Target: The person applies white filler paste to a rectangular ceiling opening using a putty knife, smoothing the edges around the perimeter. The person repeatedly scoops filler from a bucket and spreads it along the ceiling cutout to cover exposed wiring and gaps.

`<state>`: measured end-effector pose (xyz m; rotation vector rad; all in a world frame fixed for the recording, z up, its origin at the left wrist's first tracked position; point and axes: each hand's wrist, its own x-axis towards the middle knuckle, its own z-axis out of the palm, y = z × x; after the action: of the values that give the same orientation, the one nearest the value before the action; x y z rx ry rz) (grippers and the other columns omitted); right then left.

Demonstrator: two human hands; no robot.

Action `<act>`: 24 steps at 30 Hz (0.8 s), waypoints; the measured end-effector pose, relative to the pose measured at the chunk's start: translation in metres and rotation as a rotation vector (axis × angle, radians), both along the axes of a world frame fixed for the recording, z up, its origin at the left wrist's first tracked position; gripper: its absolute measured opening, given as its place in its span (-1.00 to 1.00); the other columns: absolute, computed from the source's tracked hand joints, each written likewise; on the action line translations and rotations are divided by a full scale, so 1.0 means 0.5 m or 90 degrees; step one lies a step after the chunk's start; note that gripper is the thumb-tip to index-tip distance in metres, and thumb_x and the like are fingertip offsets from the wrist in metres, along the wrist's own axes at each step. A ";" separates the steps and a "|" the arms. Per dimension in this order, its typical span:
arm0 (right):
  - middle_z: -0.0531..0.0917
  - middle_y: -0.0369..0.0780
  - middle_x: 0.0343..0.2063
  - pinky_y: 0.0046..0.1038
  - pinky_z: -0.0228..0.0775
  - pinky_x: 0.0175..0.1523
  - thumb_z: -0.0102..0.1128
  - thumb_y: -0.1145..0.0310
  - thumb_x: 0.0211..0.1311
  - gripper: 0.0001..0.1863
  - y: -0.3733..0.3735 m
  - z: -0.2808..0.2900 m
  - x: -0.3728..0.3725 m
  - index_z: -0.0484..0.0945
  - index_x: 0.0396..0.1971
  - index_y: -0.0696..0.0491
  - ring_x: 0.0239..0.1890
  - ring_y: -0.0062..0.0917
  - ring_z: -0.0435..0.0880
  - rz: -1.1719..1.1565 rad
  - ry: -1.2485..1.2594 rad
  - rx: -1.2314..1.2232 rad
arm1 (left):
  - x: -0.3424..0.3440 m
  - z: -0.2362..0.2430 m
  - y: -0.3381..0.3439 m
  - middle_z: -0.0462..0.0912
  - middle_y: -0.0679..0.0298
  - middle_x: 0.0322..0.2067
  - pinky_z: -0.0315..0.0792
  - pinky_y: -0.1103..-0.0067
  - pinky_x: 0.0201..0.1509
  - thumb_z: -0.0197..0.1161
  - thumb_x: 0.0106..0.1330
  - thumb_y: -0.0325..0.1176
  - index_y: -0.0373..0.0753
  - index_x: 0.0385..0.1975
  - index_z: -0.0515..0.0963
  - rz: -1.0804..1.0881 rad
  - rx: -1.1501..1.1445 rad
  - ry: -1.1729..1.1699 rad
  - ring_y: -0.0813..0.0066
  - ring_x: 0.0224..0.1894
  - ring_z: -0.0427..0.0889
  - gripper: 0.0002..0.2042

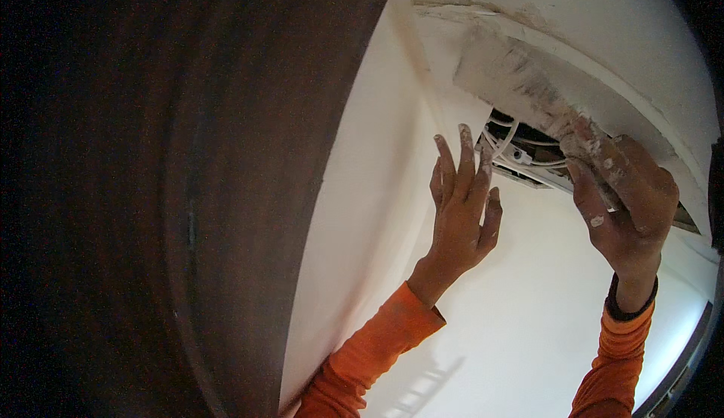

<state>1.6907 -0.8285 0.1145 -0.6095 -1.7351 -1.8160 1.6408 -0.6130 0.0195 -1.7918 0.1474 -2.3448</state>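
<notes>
My right hand (630, 192) is closed around a putty knife, whose broad grey blade (509, 67) is smeared with plaster. The blade reaches up and left against the underside of a ceiling edge, and my fingers hide most of the handle. To its left, my left hand (460, 207) is raised with fingers spread, holding nothing. White plaster coats the fingertips of both hands. Just beyond the left fingertips is an opening (528, 146) in the ceiling, with pale cables (504, 142) and a small white fitting (520, 155) inside.
A large dark brown panel (226, 154) fills the left side. White wall (520, 267) lies behind my arms, with a ladder-like shadow low down. Along the upper right runs a curved ceiling edge (603, 67) with rough plaster patches.
</notes>
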 end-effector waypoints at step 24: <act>0.67 -0.18 -0.57 -0.52 0.56 -0.35 0.58 0.48 -0.15 -0.46 0.724 0.375 1.744 0.68 -0.03 0.14 -0.61 -0.45 0.65 -0.063 0.383 -0.408 | 1.626 0.088 0.692 0.74 0.24 -0.18 0.53 0.54 0.01 0.25 0.46 -0.32 -0.32 -0.18 0.68 -0.482 -0.714 0.126 0.51 -0.15 0.68 -0.81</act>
<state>2.5627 -0.4666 0.3022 -1.3510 -1.8326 -0.9336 2.4536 -0.2671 0.0633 -2.8380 -0.7501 -3.0575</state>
